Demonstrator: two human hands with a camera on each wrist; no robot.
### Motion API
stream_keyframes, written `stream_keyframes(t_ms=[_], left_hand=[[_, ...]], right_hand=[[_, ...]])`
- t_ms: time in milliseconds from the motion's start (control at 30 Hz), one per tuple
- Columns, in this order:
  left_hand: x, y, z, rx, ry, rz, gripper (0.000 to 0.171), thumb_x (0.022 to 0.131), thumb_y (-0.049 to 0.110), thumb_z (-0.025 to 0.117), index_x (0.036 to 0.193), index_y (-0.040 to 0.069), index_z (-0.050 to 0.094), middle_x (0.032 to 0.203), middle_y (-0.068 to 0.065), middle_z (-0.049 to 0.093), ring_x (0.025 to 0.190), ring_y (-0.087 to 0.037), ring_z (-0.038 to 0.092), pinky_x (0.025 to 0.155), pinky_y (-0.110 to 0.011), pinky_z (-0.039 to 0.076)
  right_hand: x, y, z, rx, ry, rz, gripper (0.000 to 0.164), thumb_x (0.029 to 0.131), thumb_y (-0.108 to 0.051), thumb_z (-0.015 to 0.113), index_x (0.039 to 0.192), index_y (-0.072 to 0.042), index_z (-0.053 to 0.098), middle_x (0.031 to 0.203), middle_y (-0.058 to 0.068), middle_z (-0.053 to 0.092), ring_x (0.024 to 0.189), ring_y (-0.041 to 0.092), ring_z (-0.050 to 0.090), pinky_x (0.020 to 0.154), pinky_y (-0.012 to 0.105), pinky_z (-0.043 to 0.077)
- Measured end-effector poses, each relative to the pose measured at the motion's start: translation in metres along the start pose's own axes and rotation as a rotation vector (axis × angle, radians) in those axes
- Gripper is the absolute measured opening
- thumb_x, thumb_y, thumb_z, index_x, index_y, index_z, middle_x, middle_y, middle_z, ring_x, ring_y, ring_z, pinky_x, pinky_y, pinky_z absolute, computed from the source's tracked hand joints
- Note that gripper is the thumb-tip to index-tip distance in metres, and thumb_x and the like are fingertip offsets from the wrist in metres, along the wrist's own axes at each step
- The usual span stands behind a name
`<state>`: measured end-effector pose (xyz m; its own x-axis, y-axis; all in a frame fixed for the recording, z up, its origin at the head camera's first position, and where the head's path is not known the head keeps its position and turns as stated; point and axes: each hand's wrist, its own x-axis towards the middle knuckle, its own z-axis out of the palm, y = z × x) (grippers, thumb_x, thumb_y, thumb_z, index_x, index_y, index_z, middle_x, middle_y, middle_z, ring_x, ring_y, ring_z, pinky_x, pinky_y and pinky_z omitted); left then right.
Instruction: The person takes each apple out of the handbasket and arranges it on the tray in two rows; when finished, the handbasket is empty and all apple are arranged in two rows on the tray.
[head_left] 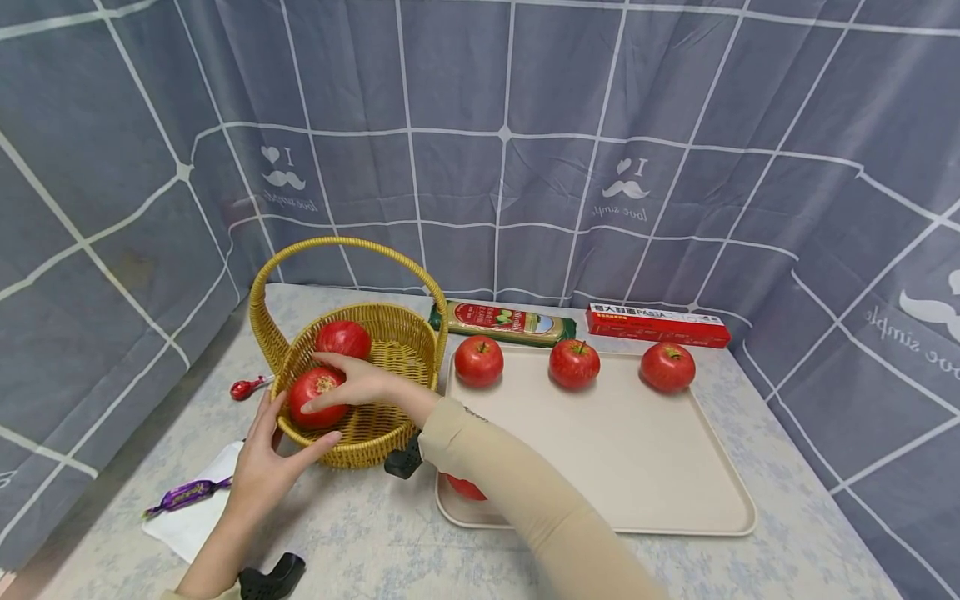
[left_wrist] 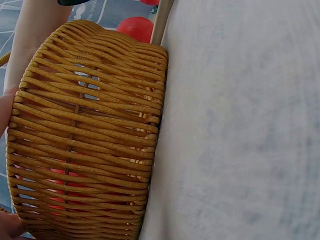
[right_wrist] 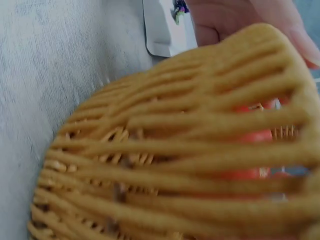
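Observation:
A yellow wicker basket (head_left: 375,454) with a tall arched handle stands on the left of the table. Two red apples lie inside it, a rear apple (head_left: 343,337) and a front apple (head_left: 303,404). Reaching in over the rim, my right hand (head_left: 356,382) holds the front apple between thumb and fingers. My left hand (head_left: 272,462) grips the basket's near left side, its thumb along the front rim. The left wrist view shows the woven wall (left_wrist: 90,135) close up, with red showing through the gaps. In the right wrist view, the weave (right_wrist: 190,150) hides the right hand's fingers.
A beige tray (head_left: 615,450) bears several apples, one partly under the right sleeve (head_left: 517,483). Behind it lie a green pasta packet (head_left: 510,323) and a red pasta box (head_left: 658,325). Left are a red lollipop (head_left: 243,389) and a purple wrapped candy (head_left: 187,495) on white paper (head_left: 187,533).

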<state>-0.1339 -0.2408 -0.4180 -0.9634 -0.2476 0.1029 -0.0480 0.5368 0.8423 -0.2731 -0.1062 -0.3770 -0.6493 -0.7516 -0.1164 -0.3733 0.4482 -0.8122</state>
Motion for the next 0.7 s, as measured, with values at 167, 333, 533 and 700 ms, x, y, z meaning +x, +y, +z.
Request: stream_keyframes(t_ms=[167, 333, 533, 700], left_hand=[[0.0, 0.0, 0.001, -0.011, -0.008, -0.003, 0.108, 0.088, 0.037, 0.08, 0.16, -0.003, 0.01, 0.167, -0.021, -0.007, 0.148, -0.047, 0.016, 0.111, -0.06, 0.031], [0.001, 0.0, 0.002, -0.012, -0.005, -0.003, 0.108, 0.088, 0.035, 0.081, 0.16, -0.004, 0.011, 0.167, -0.022, -0.006, 0.148, -0.047, 0.017, 0.111, -0.06, 0.032], [0.0, -0.002, 0.001, -0.011, -0.01, -0.025, 0.11, 0.087, 0.039, 0.081, 0.16, -0.003, 0.011, 0.167, -0.02, -0.007, 0.148, -0.047, 0.018, 0.11, -0.06, 0.032], [0.0, -0.003, 0.001, -0.009, -0.013, -0.029, 0.111, 0.087, 0.04, 0.081, 0.161, -0.002, 0.01, 0.167, -0.018, -0.007, 0.149, -0.046, 0.016, 0.111, -0.059, 0.032]], right_hand=[[0.002, -0.003, 0.006, -0.05, 0.034, 0.074, 0.072, 0.094, -0.041, 0.068, 0.156, -0.015, 0.042, 0.155, 0.004, 0.04, 0.137, 0.013, 0.039, 0.109, 0.033, 0.04], [0.002, -0.005, 0.01, -0.07, 0.098, 0.165, 0.06, 0.097, -0.046, 0.064, 0.146, -0.012, 0.056, 0.141, 0.007, 0.047, 0.124, 0.014, 0.045, 0.1, 0.032, 0.047], [0.0, -0.003, 0.013, 0.014, 0.139, 0.163, 0.043, 0.095, -0.041, 0.068, 0.124, -0.01, 0.06, 0.123, 0.002, 0.059, 0.118, 0.013, 0.053, 0.096, 0.028, 0.049], [-0.003, -0.002, 0.013, -0.01, 0.088, 0.162, 0.054, 0.092, -0.041, 0.073, 0.132, -0.01, 0.055, 0.13, 0.004, 0.058, 0.12, 0.012, 0.054, 0.098, 0.027, 0.048]])
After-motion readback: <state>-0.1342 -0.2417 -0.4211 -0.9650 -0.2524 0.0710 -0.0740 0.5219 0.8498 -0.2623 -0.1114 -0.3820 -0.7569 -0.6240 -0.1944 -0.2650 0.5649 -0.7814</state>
